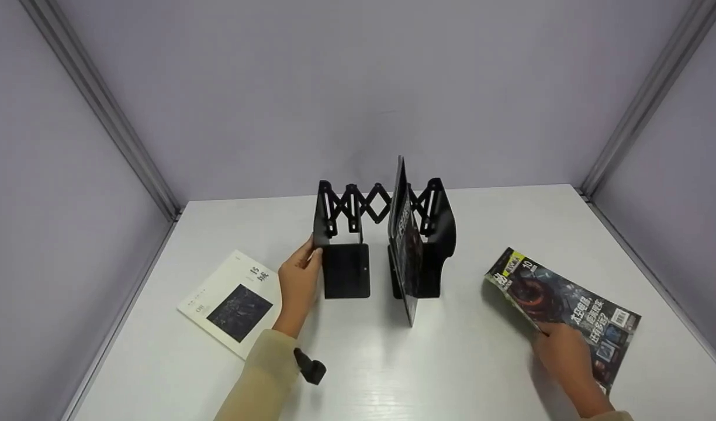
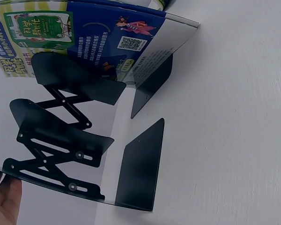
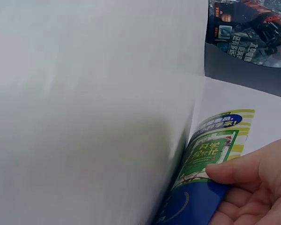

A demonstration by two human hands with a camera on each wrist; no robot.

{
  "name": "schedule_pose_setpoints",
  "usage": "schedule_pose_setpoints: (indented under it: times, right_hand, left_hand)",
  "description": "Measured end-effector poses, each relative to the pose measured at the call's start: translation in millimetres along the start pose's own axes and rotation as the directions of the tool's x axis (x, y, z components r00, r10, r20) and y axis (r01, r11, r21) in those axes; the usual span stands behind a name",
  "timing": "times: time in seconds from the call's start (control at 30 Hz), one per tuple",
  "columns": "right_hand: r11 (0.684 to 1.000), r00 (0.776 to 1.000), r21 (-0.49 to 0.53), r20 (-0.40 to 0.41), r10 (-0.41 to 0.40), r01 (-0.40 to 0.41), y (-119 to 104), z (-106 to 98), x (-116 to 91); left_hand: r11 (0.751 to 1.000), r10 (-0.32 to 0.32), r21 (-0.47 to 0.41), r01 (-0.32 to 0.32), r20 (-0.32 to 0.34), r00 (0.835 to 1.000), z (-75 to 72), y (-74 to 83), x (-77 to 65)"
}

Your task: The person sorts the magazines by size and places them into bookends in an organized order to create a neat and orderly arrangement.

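Lying flat on the left part of the white table (image 1: pixel 451 362), a cream book (image 1: pixel 239 313) shows a dark square picture on its cover, and the left forearm, in a beige sleeve (image 1: pixel 255 380), overlaps its right side. A small black device (image 1: pixel 312 369) sits at that wrist. Just right of the book, the left hand (image 1: pixel 298 283) pinches the edge of the left end plate of a black book rack (image 1: pixel 346 272), thumb on one side and fingers on the other. The rack stands in the middle of the table, its crisscross bars stretched along the back. In its right part a standing magazine (image 1: pixel 413 257) rests upright with a slight tilt, near the right end plate, its near edge reaching past the base; the left wrist view shows its blue back cover. Well apart to the right, the right hand (image 1: pixel 568 354) grips a second magazine (image 1: pixel 568 301) by its near-left edge, thumb pressed on the blue back cover. Its dark front faces up, slanted, with the left edge raised.
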State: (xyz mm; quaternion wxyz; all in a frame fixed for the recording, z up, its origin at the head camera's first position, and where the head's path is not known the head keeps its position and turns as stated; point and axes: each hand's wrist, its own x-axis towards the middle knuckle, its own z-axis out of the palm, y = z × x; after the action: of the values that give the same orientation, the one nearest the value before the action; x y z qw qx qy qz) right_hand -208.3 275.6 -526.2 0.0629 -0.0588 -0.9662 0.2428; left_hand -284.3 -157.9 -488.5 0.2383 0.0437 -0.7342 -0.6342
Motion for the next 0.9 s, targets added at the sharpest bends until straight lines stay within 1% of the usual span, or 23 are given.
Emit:
schedule_pose_setpoints:
  times: [0.07, 0.17, 0.3, 0.43, 0.53, 0.63, 0.8, 0.9]
  right_hand:
    - [1.0, 1.0, 0.014, -0.018, 0.021, -0.021, 0, -1, -2]
    - [0.997, 0.997, 0.048, -0.043, 0.057, -0.055, 0, -3, -5]
    - [0.989, 0.99, 0.113, -0.093, 0.107, -0.096, 0, -4, -11]
    - [0.974, 0.975, 0.175, -0.141, 0.171, -0.145, -2, -5, -17]
    - [0.963, 0.962, 0.212, -0.181, 0.206, -0.166, -6, -5, -22]
    - [0.959, 0.951, 0.235, -0.226, 0.212, -0.158, -10, -5, -26]
    - [0.945, 0.934, 0.285, -0.265, 0.238, -0.16, -17, -8, -32]
    - [0.927, 0.921, 0.327, -0.27, 0.279, -0.185, -21, -13, -36]
  left_hand:
    - [1.0, 0.006, -0.004, -0.006, -0.001, 1.0, -0.1, -0.5, -0.1]
    - [1.0, 0.014, 0.012, -0.014, -0.004, 1.0, -0.2, -0.8, -0.3]
    - [1.0, 0.002, 0.02, -0.002, 0.002, 1.0, -0.6, 0.5, -1.4]
    - [1.0, -0.003, 0.01, 0.003, -0.002, 1.0, -1.0, 1.5, -1.3]
    - [1.0, 0.0, 0.012, 0.0, -0.007, 1.0, -1.2, 1.3, -0.8]
    - [1.0, 0.0, 0.01, 0.0, -0.007, 1.0, -1.3, 1.0, -0.8]
    - [1.0, -0.005, -0.003, 0.005, -0.004, 1.0, -0.8, 1.0, -0.4]
    - [1.0, -0.008, 0.001, 0.008, 0.002, 1.0, -0.5, 1.2, -0.2]
